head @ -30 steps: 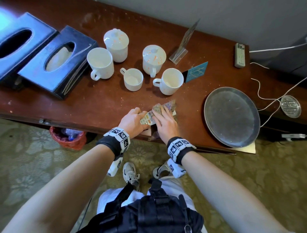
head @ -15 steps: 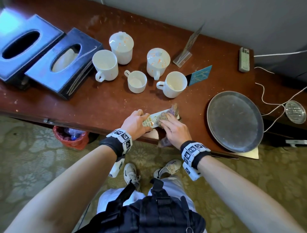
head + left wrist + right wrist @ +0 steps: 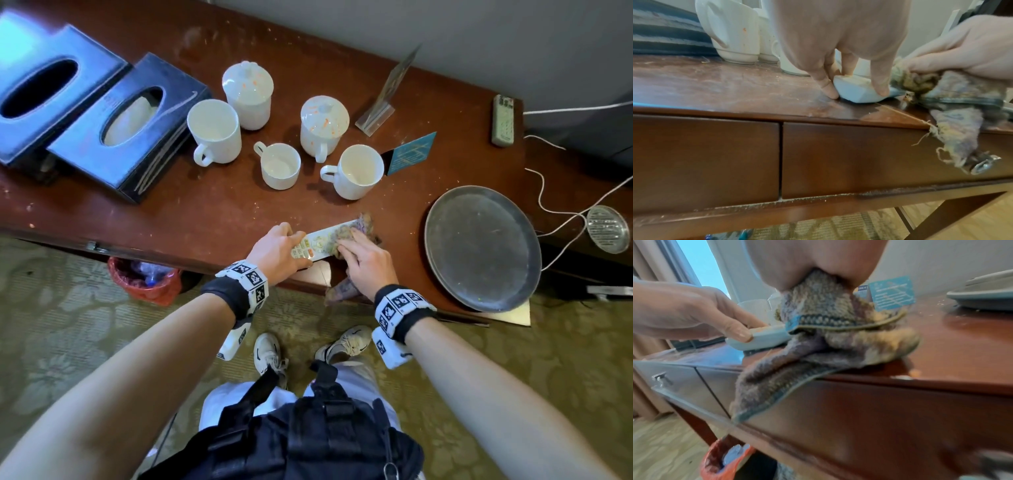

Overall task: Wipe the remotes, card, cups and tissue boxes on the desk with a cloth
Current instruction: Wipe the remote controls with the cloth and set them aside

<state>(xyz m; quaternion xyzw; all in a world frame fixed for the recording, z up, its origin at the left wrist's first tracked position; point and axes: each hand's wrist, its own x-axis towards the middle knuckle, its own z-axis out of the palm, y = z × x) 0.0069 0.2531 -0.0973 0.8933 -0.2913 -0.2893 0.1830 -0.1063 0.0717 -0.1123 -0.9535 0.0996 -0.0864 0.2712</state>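
Note:
A white remote (image 3: 317,242) lies near the desk's front edge. My left hand (image 3: 301,250) pinches its near end by the sides; the left wrist view shows that hand (image 3: 856,87) on the remote (image 3: 855,92). My right hand (image 3: 349,245) grips a bunched knitted cloth (image 3: 359,224) and presses it on the remote's far half. The cloth's tail (image 3: 777,386) hangs over the desk edge. A second remote (image 3: 503,120) lies at the back right. A blue card (image 3: 411,152), several white cups (image 3: 358,171) and two dark tissue boxes (image 3: 126,123) stand behind.
A round metal tray (image 3: 483,246) sits right of my hands, overhanging the desk edge. Behind the cups stands a clear acrylic sign holder (image 3: 387,99). White cables (image 3: 548,205) and a small metal dish (image 3: 608,228) lie far right. A red-bagged bin (image 3: 144,279) stands under the desk.
My right hand has slid the cloth along the remote toward its far end, baring more of the buttons. My left hand keeps its hold on the near end.

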